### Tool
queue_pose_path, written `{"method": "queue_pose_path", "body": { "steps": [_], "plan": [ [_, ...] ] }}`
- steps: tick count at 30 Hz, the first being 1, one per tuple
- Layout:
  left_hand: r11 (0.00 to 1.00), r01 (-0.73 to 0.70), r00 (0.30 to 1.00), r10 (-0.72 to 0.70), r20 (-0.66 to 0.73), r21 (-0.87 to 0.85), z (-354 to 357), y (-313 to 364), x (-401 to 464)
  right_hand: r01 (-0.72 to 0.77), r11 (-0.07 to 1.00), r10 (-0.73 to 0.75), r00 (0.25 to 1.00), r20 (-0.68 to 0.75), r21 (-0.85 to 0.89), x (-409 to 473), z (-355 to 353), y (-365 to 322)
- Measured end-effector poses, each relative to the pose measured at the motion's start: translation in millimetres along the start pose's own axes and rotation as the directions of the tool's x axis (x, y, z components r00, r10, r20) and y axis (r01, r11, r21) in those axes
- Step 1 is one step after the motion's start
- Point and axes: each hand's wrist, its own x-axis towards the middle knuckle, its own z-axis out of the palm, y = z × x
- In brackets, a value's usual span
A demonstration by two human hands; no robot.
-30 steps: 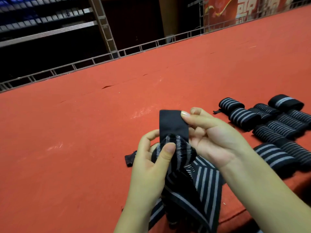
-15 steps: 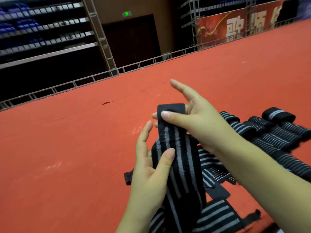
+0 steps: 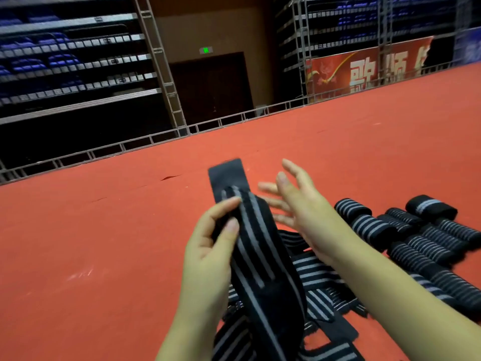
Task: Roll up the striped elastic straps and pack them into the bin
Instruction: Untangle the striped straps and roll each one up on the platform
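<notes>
A black elastic strap with grey stripes stands up from a loose heap of straps on the red surface. My left hand pinches it near its upper part between thumb and fingers, its plain black end sticking up above. My right hand hovers just right of the strap, fingers spread and straight, holding nothing. Several rolled straps lie side by side at the right. No bin is in view.
The red carpeted surface stretches wide to the left and far side. A low metal railing borders its far edge. Beyond it are dark seating stands and a red banner.
My right hand has let go of the strap's top end and moved right with fingers spread. My left hand's fingers now pinch the strap. The view has tilted upward.
</notes>
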Motion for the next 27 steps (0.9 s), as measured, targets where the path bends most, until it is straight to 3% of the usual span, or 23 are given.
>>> {"method": "queue_pose_path", "body": {
  "steps": [2, 5, 8, 10, 12, 17, 20, 22, 24, 27],
  "plan": [
    [0.999, -0.006, 0.999, 0.004, -0.050, -0.054, 0, 8, 23, -0.026, 0.993, 0.040, 0.992, 0.119, -0.119, -12, 3, 6],
    [0.995, -0.012, 0.998, 0.005, -0.068, -0.104, 4, 21, 59, 0.185, 0.945, -0.121, 0.964, 0.236, -0.269, -18, 5, 10],
    [0.990, -0.013, 0.998, 0.003, -0.068, -0.141, 10, 32, 84, 0.365, 0.878, -0.269, 0.911, 0.312, -0.308, -8, 0, -1],
    [0.989, -0.022, 0.998, 0.013, -0.056, -0.149, 12, 36, 95, 0.496, 0.789, -0.386, 0.860, 0.335, -0.363, 1, 1, -10],
    [0.992, -0.025, 0.999, 0.020, -0.044, -0.126, 13, 40, 104, 0.579, 0.717, -0.511, 0.816, 0.271, -0.389, 10, 5, -16],
    [0.992, 0.083, 0.993, -0.074, 0.088, -0.095, 10, 39, 95, 0.458, 0.864, -0.478, 0.877, -0.054, -0.211, 28, 16, -30],
    [0.995, -0.032, 0.993, 0.020, 0.120, 0.096, 4, 29, 69, 0.358, 0.932, -0.341, 0.919, -0.196, 0.059, 42, 16, -37],
    [0.992, -0.070, 0.982, 0.050, 0.180, 0.106, -4, 19, 53, 0.276, 0.933, -0.233, 0.952, -0.200, 0.230, 50, 13, -43],
    [0.997, -0.015, 0.969, -0.005, 0.248, 0.079, -12, 10, 43, 0.183, 0.910, -0.138, 0.980, -0.143, 0.373, 53, 9, -49],
    [0.995, 0.094, 0.957, -0.101, 0.270, 0.041, -25, -1, 40, 0.093, 0.914, -0.080, 0.996, -0.050, 0.396, 52, 8, -50]
  ]
}}
